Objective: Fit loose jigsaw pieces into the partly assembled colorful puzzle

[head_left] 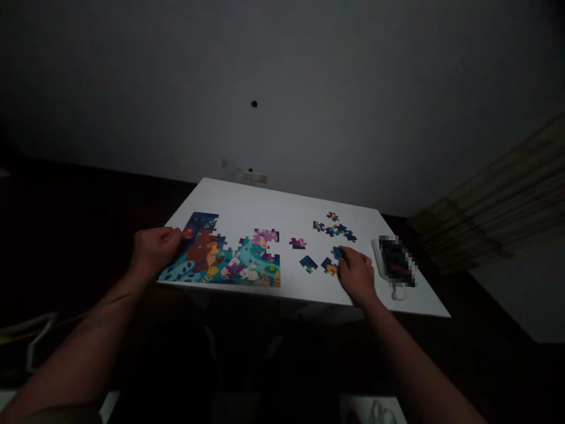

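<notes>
My left hand [155, 252] is curled into a fist at the left edge of the partly joined jigsaw puzzle [233, 265]; I see nothing held in it. The joined part shows a bear, a fox, rabbits and a teal animal, with a jagged upper edge. Right of it, the fingers of my right hand [357, 272] are closed on a dark blue puzzle piece [337, 252], partly covered by them. Close beside those fingers lies a blue and orange piece [329, 266]. A blue piece [308, 264] and a pink-purple piece [298, 243] lie further left.
Several loose pieces [333, 229] are grouped toward the back right of the white table [273, 206]. A pixelated dark device [397, 262] lies at the right, beside a white object [379, 259] with a looped strap [398, 292]. Behind the table stands a wall with a socket [255, 176].
</notes>
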The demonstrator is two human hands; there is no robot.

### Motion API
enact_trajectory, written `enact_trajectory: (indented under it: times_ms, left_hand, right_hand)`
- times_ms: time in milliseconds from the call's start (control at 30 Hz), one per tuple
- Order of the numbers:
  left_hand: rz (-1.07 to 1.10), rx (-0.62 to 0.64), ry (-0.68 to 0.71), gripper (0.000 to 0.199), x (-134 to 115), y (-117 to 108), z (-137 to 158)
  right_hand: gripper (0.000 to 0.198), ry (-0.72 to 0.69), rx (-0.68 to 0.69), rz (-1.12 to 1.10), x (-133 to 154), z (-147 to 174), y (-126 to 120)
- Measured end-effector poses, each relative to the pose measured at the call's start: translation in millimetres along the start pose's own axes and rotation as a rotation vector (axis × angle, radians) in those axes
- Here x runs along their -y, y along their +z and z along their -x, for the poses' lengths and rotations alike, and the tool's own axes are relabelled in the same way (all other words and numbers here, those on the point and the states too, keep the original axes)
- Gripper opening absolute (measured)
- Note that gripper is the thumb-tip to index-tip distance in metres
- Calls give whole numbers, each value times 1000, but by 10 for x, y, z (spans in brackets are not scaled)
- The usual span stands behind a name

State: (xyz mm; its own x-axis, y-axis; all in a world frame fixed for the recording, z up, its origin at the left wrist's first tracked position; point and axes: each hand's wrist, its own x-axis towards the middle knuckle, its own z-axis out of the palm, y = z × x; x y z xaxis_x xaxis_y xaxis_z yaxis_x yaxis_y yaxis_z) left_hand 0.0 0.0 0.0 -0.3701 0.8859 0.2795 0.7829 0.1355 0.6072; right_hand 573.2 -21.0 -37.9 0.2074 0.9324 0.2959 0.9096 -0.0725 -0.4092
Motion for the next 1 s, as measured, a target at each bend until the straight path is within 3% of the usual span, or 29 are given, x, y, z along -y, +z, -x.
enact_trajectory:
  times_ms: [200, 467, 600, 667, 733, 800, 1000]
  left_hand:
    - [25, -11, 39, 47, 58, 29, -24]
    - [33, 33, 58, 48, -97, 12, -43]
    - [57, 102, 67, 47, -159, -3, -80]
    - [72, 138, 69, 46, -156, -8, -100]
    - [79, 159, 68, 43, -131, -1, -121]
    - [84, 161, 60, 40, -102, 18, -144]
    - [10, 177, 67, 40, -89, 71, -182]
  right_hand:
    - [56, 35, -81, -93, -37, -10, -34]
    - [31, 182, -141, -431, -16, 23, -142]
    - [39, 246, -268, -403, -15, 70, -215]
    - [45, 213, -332, -385, 78, 84, -240]
    - [48, 107, -345, -429, 310, 70, -218]
    - [52, -27, -266, -545, 689, 12, -121]
    - [46, -202, 194, -841, 2084, -347, 465]
